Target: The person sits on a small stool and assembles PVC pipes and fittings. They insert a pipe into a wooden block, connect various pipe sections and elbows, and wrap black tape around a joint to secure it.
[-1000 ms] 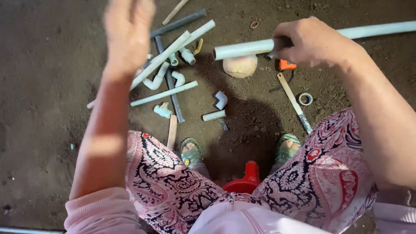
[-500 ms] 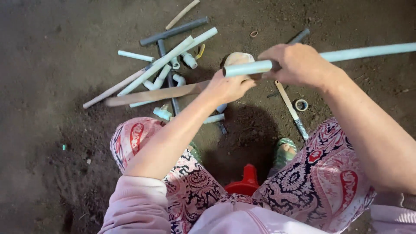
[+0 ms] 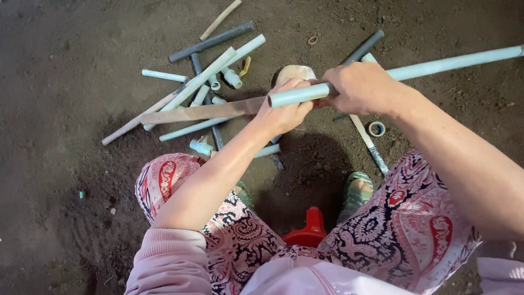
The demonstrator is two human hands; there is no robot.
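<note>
My right hand (image 3: 361, 87) grips a long pale blue plastic pipe (image 3: 447, 64) that runs off to the upper right, its cut end (image 3: 275, 99) pointing left. My left hand (image 3: 284, 112) is closed on one end of a long flat brown blade, a rusty file or saw blade (image 3: 199, 112), which lies level and sticks out to the left just under the pipe's end. Both hands meet above the dirt floor, in front of my knees in patterned trousers.
A heap of cut pipe lengths and white elbow fittings (image 3: 210, 82) lies on the dirt floor (image 3: 65, 65) at upper left. A roll of tape (image 3: 376, 129) and a thin rod (image 3: 370, 143) lie to the right. A red stool (image 3: 308, 232) shows between my legs.
My left hand, raised and empty a second ago, has come down and taken hold of the flat brown blade, holding it by the pipe's end. The right hand keeps the pipe.
</note>
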